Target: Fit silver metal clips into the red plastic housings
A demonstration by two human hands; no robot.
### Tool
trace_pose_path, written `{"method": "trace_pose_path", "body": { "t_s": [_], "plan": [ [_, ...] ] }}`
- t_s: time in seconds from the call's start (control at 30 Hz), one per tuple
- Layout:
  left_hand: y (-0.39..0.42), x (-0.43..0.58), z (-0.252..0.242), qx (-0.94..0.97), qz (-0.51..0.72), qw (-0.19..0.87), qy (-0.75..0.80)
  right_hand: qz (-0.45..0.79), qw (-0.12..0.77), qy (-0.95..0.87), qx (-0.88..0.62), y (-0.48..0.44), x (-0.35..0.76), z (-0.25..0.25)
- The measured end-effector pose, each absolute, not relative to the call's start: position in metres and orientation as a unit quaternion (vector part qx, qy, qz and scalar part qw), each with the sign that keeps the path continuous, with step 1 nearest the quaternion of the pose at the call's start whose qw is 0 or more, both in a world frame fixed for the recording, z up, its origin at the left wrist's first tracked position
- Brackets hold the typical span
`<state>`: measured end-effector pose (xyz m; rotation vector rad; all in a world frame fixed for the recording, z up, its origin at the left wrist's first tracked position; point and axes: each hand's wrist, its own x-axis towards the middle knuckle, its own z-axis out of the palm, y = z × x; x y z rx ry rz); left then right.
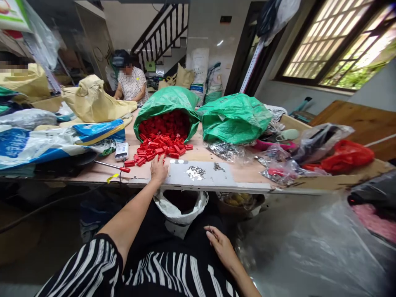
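Note:
At the near edge of a pile of small red plastic pieces (159, 144), my left hand (159, 170) reaches down with its bent fingers apart and their tips touching the pieces. Whether a piece is between those fingertips is hard to see. My right hand (221, 246) is low over my lap, thumb and finger pinched on a small thin thing too fine to name. On a grey mat (224, 173) beside my left hand lie a spread of small shiny metal pieces (196, 172) and a smaller cluster of metal parts (218, 166).
The red pieces spill from an open green sack (168, 99); a second green sack (236, 117) stands beside it. A white bag (182, 216) hangs open below the table edge. A red-tipped rod (113, 166) and a white device (121, 151) lie left. A co-worker (133, 80) sits opposite.

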<state>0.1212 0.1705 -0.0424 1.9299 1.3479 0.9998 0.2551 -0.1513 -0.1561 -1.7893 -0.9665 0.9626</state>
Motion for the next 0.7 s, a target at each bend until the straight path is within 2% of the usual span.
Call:
{"method": "trace_pose_path", "body": {
  "t_s": [0.3,0.7],
  "plan": [
    [0.176,0.121,-0.072,0.795,0.314,0.136,0.5,0.365,0.436,-0.393,-0.722,-0.156,0.248,-0.156],
    [0.174,0.12,-0.074,0.808,0.308,0.073,0.497,0.375,0.497,-0.378,-0.685,-0.158,0.244,-0.154]
  ]
}}
